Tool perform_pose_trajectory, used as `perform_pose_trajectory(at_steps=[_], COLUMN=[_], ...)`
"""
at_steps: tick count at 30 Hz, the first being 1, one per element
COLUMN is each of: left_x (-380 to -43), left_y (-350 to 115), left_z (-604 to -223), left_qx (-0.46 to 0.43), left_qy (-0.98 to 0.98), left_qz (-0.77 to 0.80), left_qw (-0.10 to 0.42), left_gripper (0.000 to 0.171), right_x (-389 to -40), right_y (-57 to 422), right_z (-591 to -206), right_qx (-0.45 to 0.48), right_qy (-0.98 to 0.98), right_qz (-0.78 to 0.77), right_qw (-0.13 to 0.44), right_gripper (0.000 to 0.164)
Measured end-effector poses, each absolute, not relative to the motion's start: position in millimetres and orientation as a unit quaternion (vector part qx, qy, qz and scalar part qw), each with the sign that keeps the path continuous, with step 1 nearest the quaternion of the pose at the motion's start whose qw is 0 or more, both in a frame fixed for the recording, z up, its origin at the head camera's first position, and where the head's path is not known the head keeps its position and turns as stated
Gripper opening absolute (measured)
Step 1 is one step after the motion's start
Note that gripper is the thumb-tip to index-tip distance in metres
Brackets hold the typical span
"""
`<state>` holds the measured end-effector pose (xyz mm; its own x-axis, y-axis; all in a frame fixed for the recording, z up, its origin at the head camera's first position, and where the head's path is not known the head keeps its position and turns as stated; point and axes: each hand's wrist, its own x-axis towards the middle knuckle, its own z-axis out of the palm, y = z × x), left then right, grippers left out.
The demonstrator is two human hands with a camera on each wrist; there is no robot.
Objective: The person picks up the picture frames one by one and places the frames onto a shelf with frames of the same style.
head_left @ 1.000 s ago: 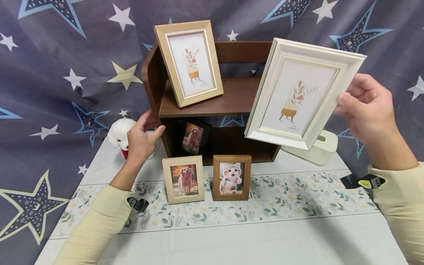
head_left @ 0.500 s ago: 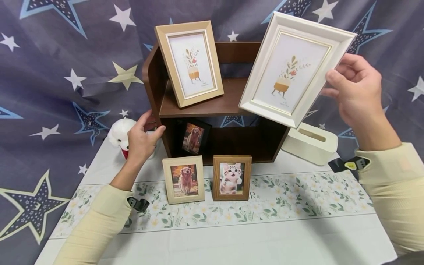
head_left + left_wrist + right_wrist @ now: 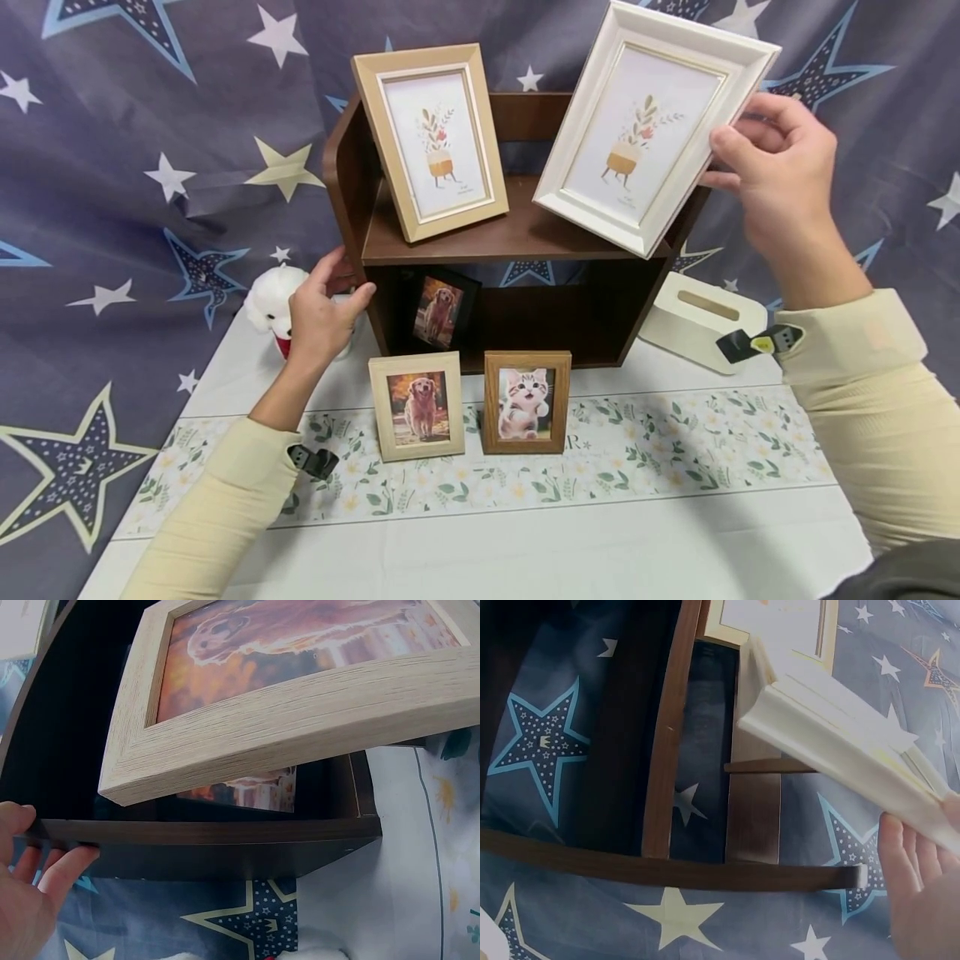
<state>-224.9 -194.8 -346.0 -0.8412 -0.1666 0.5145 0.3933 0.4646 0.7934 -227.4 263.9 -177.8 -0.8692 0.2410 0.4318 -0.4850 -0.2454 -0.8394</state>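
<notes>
My right hand [image 3: 787, 175] grips the right edge of a white picture frame [image 3: 600, 192], thumb on its front. The frame hangs tilted above the right part of the upper shelf; in the right wrist view this white frame [image 3: 840, 757] appears nearly edge-on. At the left side of the dark brown desktop shelf [image 3: 480, 243] my left hand [image 3: 322, 308] holds the side panel, its thumb near the front edge. In the left wrist view, fingers and thumb of that left hand [image 3: 30, 885] meet the panel's edge. A tan picture frame [image 3: 431, 142] stands on the upper shelf's left part.
Below leans a black dog-photo frame [image 3: 438, 312]. In front stand a pale wood frame [image 3: 380, 408] and a brown wood frame [image 3: 490, 408] on the table [image 3: 450, 550]. A white plush dog [image 3: 272, 296] is left; a cream tissue box [image 3: 693, 333] is right. Starry cloth [image 3: 187, 100] hangs behind.
My right hand has carried the white picture frame up and to the left, from beside the shelf to above its upper level. The left hand has stayed on the shelf's side.
</notes>
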Motion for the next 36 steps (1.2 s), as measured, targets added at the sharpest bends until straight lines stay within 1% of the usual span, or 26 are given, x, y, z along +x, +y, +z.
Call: perform_pose_trajectory(at_steps=[13,22,31,36], left_x=[-226,-226,-224,-224], left_y=[-195,-196,-196,-196], left_z=[-348,-349,-347,-346], left_qx=[-0.068,-0.076,-0.079,-0.081], left_qy=[-0.811,-0.805,-0.804,-0.804], left_qz=[-0.513,-0.524,-0.524,-0.524], left_qw=[0.272,0.267,0.27,0.271], left_gripper=[0.056,0.056,0.055,0.055], right_x=[-236,-242,-248,-252], right_y=[241,236,227,221], right_z=[-174,-173,-170,-167], right_qx=[0.067,0.039,-0.002,-0.016], right_qy=[-0.616,-0.651,-0.724,-0.736], right_qz=[0.741,0.714,0.641,0.629], right_qw=[0.26,0.256,0.255,0.25], right_gripper=[0.031,0.031,0.035,0.034])
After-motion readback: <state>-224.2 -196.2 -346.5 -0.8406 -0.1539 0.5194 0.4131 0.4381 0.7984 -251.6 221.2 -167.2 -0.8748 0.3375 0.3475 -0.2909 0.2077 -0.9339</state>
